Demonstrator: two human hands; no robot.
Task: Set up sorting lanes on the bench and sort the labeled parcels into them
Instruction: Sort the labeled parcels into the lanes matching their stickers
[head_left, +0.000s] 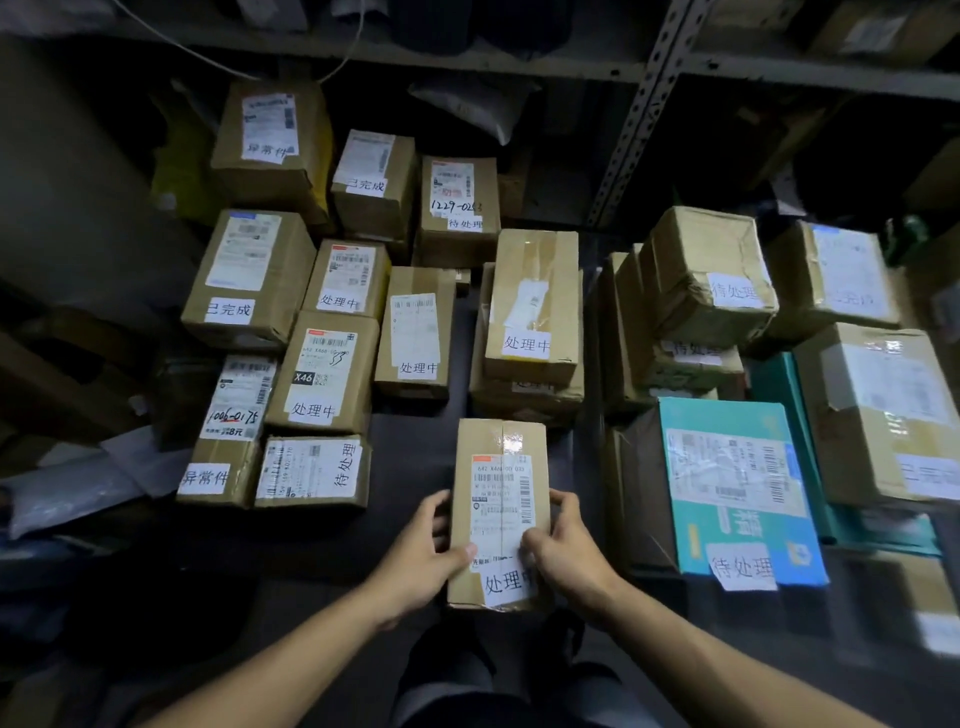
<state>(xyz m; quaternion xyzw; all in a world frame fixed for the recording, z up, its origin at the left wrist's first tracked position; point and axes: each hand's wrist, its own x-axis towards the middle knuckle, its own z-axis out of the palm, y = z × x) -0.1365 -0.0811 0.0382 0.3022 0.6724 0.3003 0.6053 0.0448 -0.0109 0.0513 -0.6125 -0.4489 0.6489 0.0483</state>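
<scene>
Both hands hold one cardboard parcel between them: the left hand grips its left side, the right hand its right side. The parcel is at the near middle of the dark bench, between two groups of labeled boxes.

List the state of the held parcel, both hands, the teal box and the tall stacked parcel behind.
Held parcel: flat on the bench, gripped at both sides, tag reads 处理中.
Left hand: closed on its left edge.
Right hand: closed on its right edge.
Teal box: resting, tagged 待处理.
Stacked parcel: atop another box, tagged 处理中.
</scene>
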